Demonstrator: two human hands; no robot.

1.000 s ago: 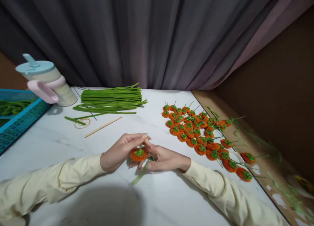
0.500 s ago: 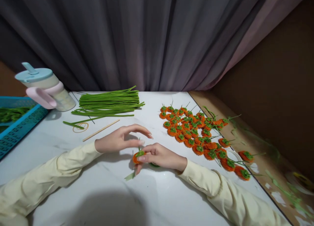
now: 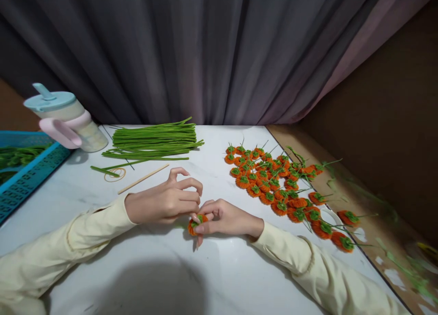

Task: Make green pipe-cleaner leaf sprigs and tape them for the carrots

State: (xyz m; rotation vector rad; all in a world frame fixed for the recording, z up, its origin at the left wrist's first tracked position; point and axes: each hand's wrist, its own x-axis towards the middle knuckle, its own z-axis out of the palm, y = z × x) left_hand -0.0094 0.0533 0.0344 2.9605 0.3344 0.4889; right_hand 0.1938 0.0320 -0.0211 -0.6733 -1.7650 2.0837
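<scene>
My right hand (image 3: pixel 227 218) is closed on a small orange pipe-cleaner fruit (image 3: pixel 192 229) with a green top, pinched between thumb and fingers just above the table. From the other side my left hand (image 3: pixel 167 200) reaches in, its thumb and a fingertip closed at the green top, the other fingers bent above. The left fingers partly hide the fruit's stem. To the right lie several finished-looking orange fruits (image 3: pixel 263 176) with green tops and thin stems.
Behind my left hand lie a bundle of green pipe cleaners (image 3: pixel 153 139), a wooden stick (image 3: pixel 143 179) and rubber bands (image 3: pixel 115 174). A lidded tumbler (image 3: pixel 73 119) stands beside a blue basket (image 3: pixel 37 169) at left. Scraps litter the brown surface at right.
My left hand has come down onto the green top of the fruit, its fingers curling in. The pale green strip that hung below the right hand no longer shows there.
</scene>
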